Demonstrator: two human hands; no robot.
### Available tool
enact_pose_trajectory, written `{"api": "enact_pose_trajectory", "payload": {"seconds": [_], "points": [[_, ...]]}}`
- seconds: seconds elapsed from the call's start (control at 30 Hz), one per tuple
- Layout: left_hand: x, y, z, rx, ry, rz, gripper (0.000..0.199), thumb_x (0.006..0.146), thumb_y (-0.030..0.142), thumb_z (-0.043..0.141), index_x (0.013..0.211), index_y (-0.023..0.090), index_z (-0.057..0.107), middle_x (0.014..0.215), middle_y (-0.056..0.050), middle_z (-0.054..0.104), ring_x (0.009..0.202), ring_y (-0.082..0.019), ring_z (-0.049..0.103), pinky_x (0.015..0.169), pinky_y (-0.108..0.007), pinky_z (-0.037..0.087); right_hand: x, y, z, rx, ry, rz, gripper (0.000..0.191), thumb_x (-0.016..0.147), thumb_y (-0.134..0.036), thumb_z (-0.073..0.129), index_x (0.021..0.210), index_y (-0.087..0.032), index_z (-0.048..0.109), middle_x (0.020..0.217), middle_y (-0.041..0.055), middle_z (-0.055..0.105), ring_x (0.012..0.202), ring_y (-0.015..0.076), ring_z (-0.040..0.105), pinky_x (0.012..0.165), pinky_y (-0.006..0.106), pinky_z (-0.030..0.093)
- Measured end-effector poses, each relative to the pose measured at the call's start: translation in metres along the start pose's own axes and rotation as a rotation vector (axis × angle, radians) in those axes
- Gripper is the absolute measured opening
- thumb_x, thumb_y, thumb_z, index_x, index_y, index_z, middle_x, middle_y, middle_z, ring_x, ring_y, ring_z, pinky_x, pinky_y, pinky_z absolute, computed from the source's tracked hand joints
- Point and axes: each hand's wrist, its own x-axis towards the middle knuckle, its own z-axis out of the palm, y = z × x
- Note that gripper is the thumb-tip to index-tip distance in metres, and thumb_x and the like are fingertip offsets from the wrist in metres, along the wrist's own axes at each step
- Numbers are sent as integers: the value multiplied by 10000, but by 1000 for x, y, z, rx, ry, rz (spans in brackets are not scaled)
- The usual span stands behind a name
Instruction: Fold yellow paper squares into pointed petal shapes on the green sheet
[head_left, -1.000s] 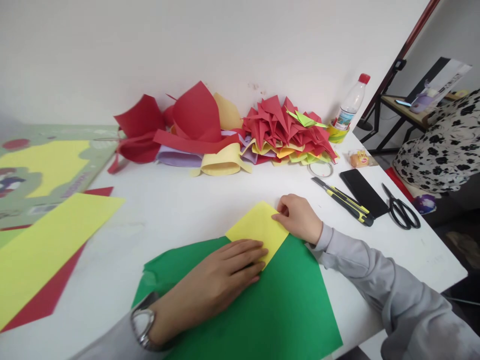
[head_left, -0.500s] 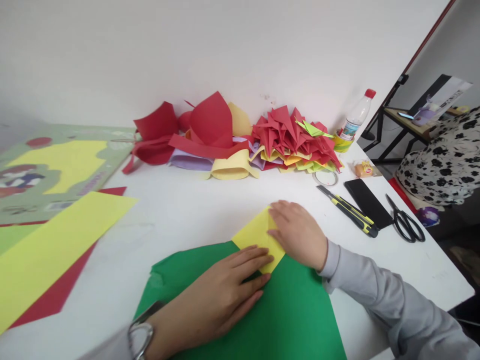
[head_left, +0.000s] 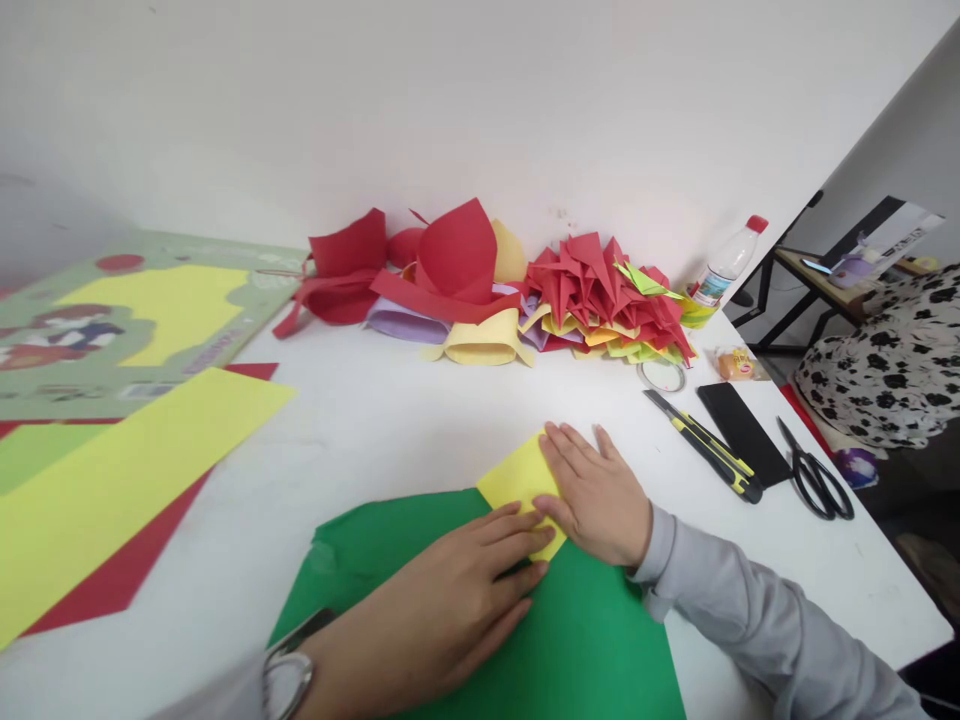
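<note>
A small yellow folded paper (head_left: 517,475) lies on a large green sheet (head_left: 592,640), its far corner reaching past the sheet's edge. My left hand (head_left: 457,595) rests with fingers stretched out, the fingertips on the near part of the yellow paper. Lying flat over the right side of the same paper is my right hand (head_left: 596,490), its fingers spread and its thumb close to my left fingertips. Both palms hide part of the yellow paper and its folds. Under my left wrist, a dark object is only partly visible.
To the right lie a utility knife (head_left: 709,445), a black case (head_left: 742,430), scissors (head_left: 814,470) and a tape roll (head_left: 661,376). Red paper folds (head_left: 600,285) and paper shapes (head_left: 457,260) line the wall near a bottle (head_left: 726,265). At left is a long yellow strip (head_left: 142,490).
My right hand has flattened and spread its fingers over the yellow paper, its thumb sliding down toward my left fingertips. The camera view has shifted slightly.
</note>
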Motion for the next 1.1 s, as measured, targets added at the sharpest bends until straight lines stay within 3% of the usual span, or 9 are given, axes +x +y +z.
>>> {"api": "enact_pose_trajectory", "payload": {"seconds": [0.1,0.4,0.57,0.63,0.7,0.77,0.83,0.93,1.1], "points": [[0,3,0,-3,27,-19,232,913,166,502,1089,194,652,1135,-79,685,1123,-224,609,1057,-397,456,0,3,1,-5,-10,-20,563,1002,-417,316,1477,-117,289,1553,115,265,1427,254,276,1158,572,172],[2,5,2,-37,10,-37,192,929,166,450,948,199,639,879,-63,626,877,-212,588,862,-363,514,0,5,-2,36,-52,-25,750,932,-588,369,1481,-87,267,1559,139,228,1436,284,243,1147,611,146],[-3,1,2,-39,139,-54,269,936,139,413,801,196,638,765,-44,621,756,-179,586,745,-313,525,0,4,0,45,-38,-16,889,849,-684,445,1476,-76,275,1551,166,243,1426,313,261,1134,633,157],[-3,-7,5,38,230,-119,294,946,133,380,829,181,646,855,-71,671,835,-194,618,786,-333,533,0,4,2,46,-19,-18,956,798,-724,488,1471,-74,289,1541,183,263,1417,328,277,1128,637,163],[0,-18,11,200,276,-194,281,951,164,370,951,153,651,1095,-126,685,1058,-248,610,908,-402,516,0,4,4,42,1,-26,981,771,-746,509,1466,-83,307,1529,191,293,1410,335,291,1127,634,168],[7,-29,20,353,224,-212,342,951,217,367,1186,94,583,1272,-173,619,1209,-296,549,972,-453,488,0,4,5,41,22,-31,981,760,-754,515,1461,-94,325,1519,190,319,1404,336,303,1129,625,167],[14,-37,27,443,167,-218,461,955,318,385,1293,28,501,1329,-221,574,1258,-337,513,1003,-485,463,0,4,6,49,38,-28,962,770,-743,508,1460,-96,330,1515,186,329,1401,330,313,1136,613,160],[21,-41,33,503,91,-197,551,961,377,365,1318,-31,466,1356,-261,537,1285,-370,481,1022,-529,428,0,4,7,68,50,-23,936,793,-716,485,1463,-85,319,1520,180,318,1402,317,313,1144,604,146],[25,-39,24,509,35,-191,544,935,363,418,1334,-4,460,1390,-256,505,1323,-401,421,1057,-601,321,0,3,6,81,39,-28,928,804,-711,467,1461,-73,317,1525,173,307,1412,312,292,1148,607,134]]}}
